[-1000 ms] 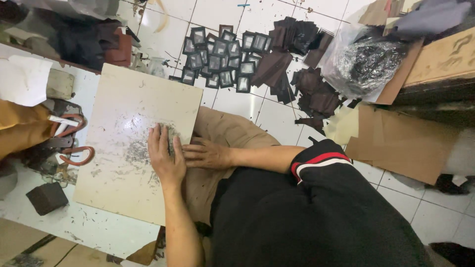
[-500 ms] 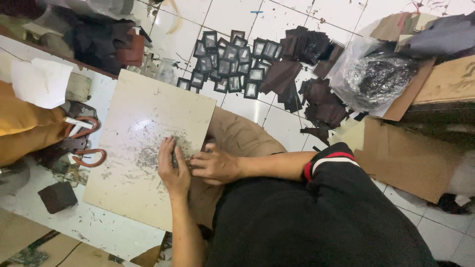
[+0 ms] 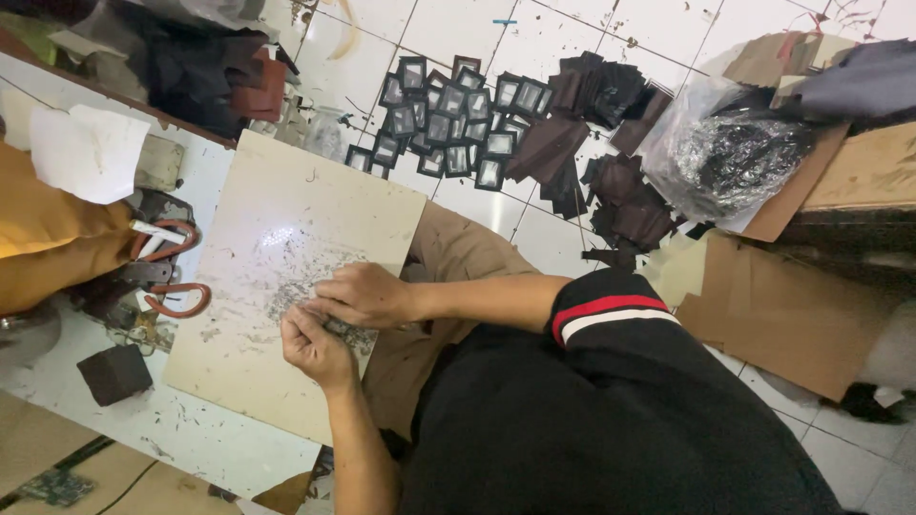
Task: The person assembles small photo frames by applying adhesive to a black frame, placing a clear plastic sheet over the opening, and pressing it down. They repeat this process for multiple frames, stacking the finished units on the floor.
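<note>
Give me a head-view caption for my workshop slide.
Both hands meet over a scuffed cream board, dark framed pieces spread on the tiled floor beyond.

Both hands meet over a scuffed cream board [image 3: 286, 229] on the lap: left hand [image 3: 313, 348] curled, right hand [image 3: 367, 294] just above it, fingertips touching. Dark leather pieces [image 3: 572, 143] cover the tiles beyond.
</note>
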